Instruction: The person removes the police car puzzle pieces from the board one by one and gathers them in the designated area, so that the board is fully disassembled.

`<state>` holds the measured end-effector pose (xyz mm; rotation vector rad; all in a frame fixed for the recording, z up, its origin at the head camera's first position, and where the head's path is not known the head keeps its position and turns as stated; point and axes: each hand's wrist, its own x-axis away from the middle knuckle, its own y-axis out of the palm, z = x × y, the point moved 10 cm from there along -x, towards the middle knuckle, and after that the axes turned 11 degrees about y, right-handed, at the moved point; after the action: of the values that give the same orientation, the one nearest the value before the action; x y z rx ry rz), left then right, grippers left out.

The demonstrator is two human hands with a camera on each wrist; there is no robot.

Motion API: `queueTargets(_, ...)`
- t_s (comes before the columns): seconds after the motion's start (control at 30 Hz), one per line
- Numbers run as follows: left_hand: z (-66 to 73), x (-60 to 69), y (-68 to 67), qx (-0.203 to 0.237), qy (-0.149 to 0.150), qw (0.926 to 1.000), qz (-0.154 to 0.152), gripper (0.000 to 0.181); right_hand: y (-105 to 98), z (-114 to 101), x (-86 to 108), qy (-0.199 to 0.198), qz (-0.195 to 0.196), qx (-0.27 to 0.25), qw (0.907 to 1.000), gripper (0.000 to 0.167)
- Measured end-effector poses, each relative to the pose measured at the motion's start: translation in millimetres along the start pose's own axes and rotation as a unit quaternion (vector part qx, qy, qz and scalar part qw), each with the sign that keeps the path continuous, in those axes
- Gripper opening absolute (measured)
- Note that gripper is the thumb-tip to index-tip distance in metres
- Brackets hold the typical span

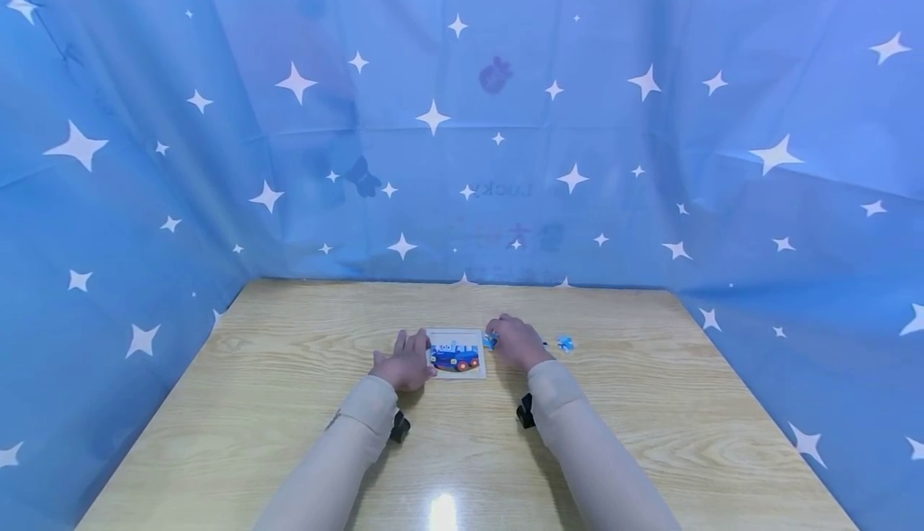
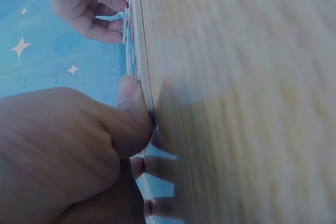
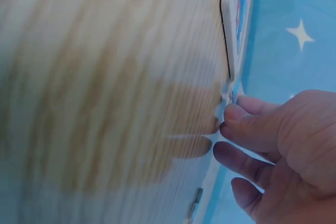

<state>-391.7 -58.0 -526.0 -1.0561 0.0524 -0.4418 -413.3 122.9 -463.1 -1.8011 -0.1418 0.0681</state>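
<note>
A flat jigsaw puzzle board (image 1: 455, 375) with a pale border lies on the table, showing a blue vehicle with orange-red wheels. At its left side is my left hand (image 1: 406, 364), the thumb on the board's edge in the left wrist view (image 2: 63, 145). My right hand (image 1: 516, 343) is just beyond the board's right edge. Between thumb and fingers it pinches a small blue puzzle piece (image 1: 491, 342). The right wrist view shows those fingertips low at the tabletop, partly hiding the piece (image 3: 227, 100).
Another blue puzzle piece (image 1: 565, 343) lies on the table to the right of my right hand. The wooden table (image 1: 303, 330) reaches back to a blue curtain (image 1: 433, 170) with white stars. Black wrist cameras (image 1: 526, 411) sit under both forearms.
</note>
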Motion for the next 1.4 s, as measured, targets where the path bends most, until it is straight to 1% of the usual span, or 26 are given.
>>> queueTargets(0.2, -0.3, 2.0, -0.8, 0.003, -0.001, 1.0, 0.0, 0.063, -2.1, 2.2, 2.0, -0.007, 0.01, 0.005, 0.9999, 0.025)
queueTargets(0.4, 1.5, 2.3, -1.0, 0.001, 0.003, 1.0, -0.002, 0.061, -3.1, 4.3, 4.0, -0.005, 0.01, 0.009, 0.9999, 0.026)
queueTargets(0.57, 0.9, 2.7, -1.6, -0.002, 0.004, 1.0, -0.005, 0.064, -5.7, 5.8, 4.7, -0.007, 0.015, 0.019, 0.9997, 0.026)
queueTargets(0.7, 1.0, 2.6, -2.1, -0.005, 0.004, 0.9999, -0.007, 0.064, -6.6, 9.3, 4.9, 0.002, 0.016, 0.017, 0.9997, 0.025)
queueTargets(0.87, 1.1, 0.8, -1.1, -0.002, 0.007, 1.0, -0.007, 0.058, -5.2, 14.2, 5.0, 0.013, 0.017, 0.024, 0.9995, 0.025)
queueTargets(0.97, 0.8, -0.2, 0.0, -0.002, 0.007, 0.9999, -0.007, 0.054, -5.3, 16.8, 5.4, 0.014, 0.024, 0.032, 0.9991, 0.025)
queueTargets(1.13, 0.8, 0.6, -0.2, 0.0, 0.007, 1.0, -0.006, 0.055, -5.8, 22.1, 5.0, 0.014, 0.032, 0.037, 0.9987, 0.026)
queueTargets(1.4, -0.5, -0.2, 1.9, 0.003, 0.006, 0.9999, -0.012, 0.056, -5.7, 25.7, 4.0, 0.011, 0.028, 0.043, 0.9986, 0.027)
